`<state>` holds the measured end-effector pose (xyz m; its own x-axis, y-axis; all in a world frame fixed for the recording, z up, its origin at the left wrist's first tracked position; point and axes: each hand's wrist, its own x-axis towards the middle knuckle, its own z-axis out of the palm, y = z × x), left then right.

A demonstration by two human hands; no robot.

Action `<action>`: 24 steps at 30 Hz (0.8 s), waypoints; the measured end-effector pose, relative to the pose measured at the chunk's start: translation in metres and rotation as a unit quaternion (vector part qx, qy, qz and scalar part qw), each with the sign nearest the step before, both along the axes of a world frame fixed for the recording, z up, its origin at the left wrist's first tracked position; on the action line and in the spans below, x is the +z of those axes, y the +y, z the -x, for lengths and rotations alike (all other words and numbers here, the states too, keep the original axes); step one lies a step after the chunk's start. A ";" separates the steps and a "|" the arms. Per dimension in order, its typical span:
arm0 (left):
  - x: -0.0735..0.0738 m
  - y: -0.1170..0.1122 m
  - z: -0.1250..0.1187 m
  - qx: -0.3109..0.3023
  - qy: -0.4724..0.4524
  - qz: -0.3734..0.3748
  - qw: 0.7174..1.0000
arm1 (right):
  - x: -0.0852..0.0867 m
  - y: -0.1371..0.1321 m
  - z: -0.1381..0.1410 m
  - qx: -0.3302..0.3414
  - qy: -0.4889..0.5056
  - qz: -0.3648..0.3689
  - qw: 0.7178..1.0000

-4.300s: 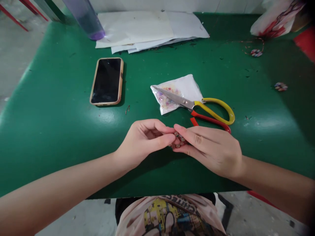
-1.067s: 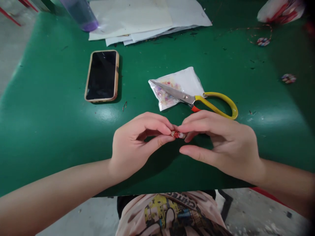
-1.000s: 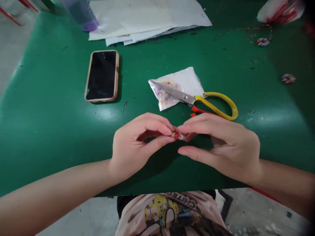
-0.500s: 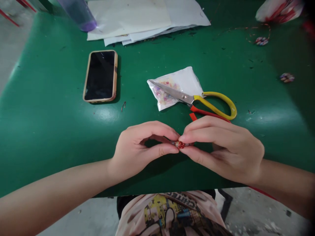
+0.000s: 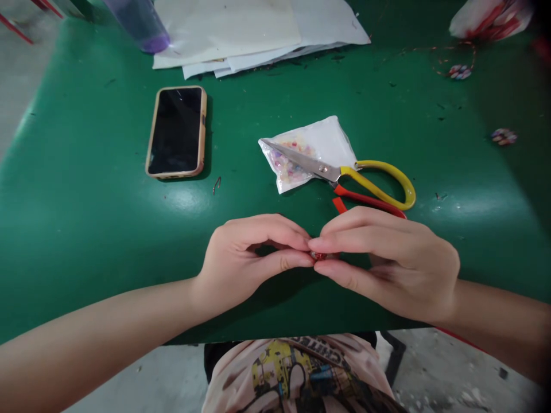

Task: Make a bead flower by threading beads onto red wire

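Between my fingertips is a small beaded piece with red wire (image 5: 319,256), mostly covered by the fingers. My left hand (image 5: 253,252) pinches its left side between thumb and fingers. From the other side, my right hand (image 5: 383,258) closes thumb and fingertips on the same piece, and the two hands' tips meet. Just beyond the right hand lie scissors (image 5: 329,172) with one yellow and one red handle. Their blades rest across a small white and clear packet of colourful beads (image 5: 297,160).
A phone (image 5: 177,132) lies on the green table (image 5: 86,229) at the left, with a bit of bent wire (image 5: 216,184) nearby. Papers (image 5: 258,34) and a purple-based cup (image 5: 144,28) stand behind. Beaded pieces (image 5: 503,136) and a plastic bag (image 5: 491,20) are at the right.
My right fingertips have shifted slightly left over the beaded piece, so less of its red wire and beads shows. My left fingers have moved only a little.
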<state>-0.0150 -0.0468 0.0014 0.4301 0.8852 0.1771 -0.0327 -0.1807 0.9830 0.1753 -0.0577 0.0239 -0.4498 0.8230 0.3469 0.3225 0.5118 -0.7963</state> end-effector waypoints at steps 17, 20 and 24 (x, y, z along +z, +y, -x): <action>-0.001 0.001 -0.001 0.013 0.015 -0.023 1.000 | -0.010 -0.003 0.001 -0.023 0.115 0.136 0.984; 0.001 0.001 -0.002 0.012 0.020 -0.030 0.999 | -0.011 -0.003 0.001 -0.012 0.124 0.135 0.983; 0.001 0.002 -0.002 0.011 0.022 -0.024 0.999 | -0.012 -0.001 0.002 0.010 0.156 0.149 0.976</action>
